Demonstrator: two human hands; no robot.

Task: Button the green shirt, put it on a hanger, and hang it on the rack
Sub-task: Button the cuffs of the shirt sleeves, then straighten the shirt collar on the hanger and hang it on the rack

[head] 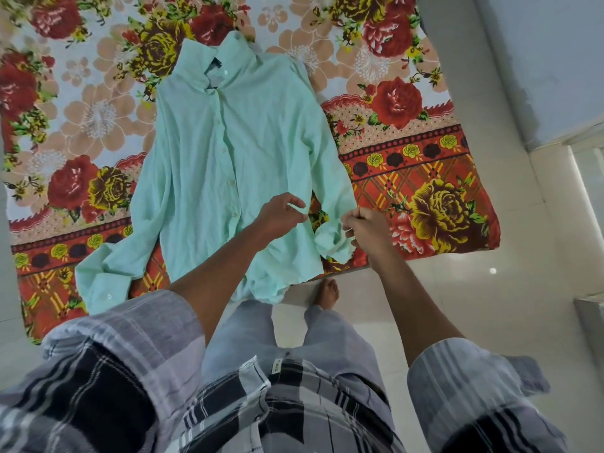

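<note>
A flowered bedsheet (408, 165), printed with red and yellow roses and a checked orange border, covers the bed and fills most of the view; pale floor tiles (490, 305) lie beside it on the right and in front. The green shirt (235, 152) lies flat on the sheet, front side up, collar toward the far end and hem hanging just over the near edge of the bed. Its front placket runs down the middle with small white buttons showing along it. One sleeve stretches toward the near left corner, its cuff (101, 289) resting on the sheet's border; the other sleeve runs down the right side to a bunched cuff near the hands. The person stands at the bed's edge in a plaid shirt (108, 380) and light trousers, one bare foot (327, 293) on the tiles. The left hand (282, 215) pinches a fold of the shirt's right side between thumb and fingers. The right hand (367, 230) grasps the bunched right sleeve near its cuff, fingers curled around the cloth.
</note>
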